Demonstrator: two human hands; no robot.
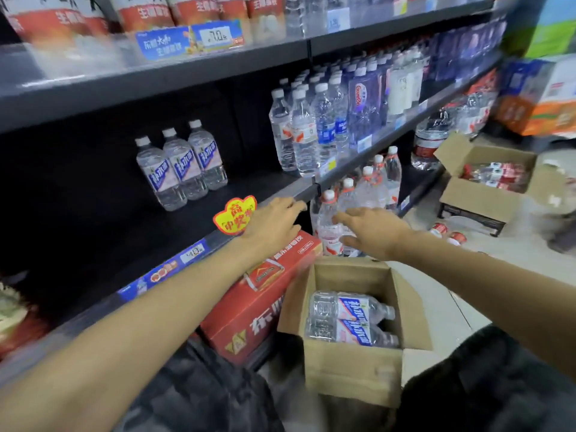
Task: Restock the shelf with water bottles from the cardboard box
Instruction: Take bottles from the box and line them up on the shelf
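1. The left hand (274, 221) is reaching forward at the front edge of the shelf (193, 213), with its fingers (294, 207) extended and relaxed, holding nothing.
2. The right hand (372, 232) is reaching forward just above the far rim of the cardboard box (352, 366), with its fingers (341, 219) spread wide and holding nothing.
3. The cardboard box is sitting open on the floor below both forearms, in front of the shelf unit.
4. Two water bottles (349, 321) are lying on their sides inside the box, one against the other, caps pointing to the right.
5. Three matching bottles (182, 165) are standing upright in a row on the dark shelf, well back from its edge and well apart from both hands.
6. A red carton (249, 300) is lying on the bottom level beside the box, touching its left flap.
7. A yellow and red tag (233, 218) is hanging on the shelf edge, just beside the left hand.
8. Tall bottles with red neck bands (358, 194) are standing on the lowest level beyond the right hand.
9. A second open box (486, 185) is sitting on the floor further right.
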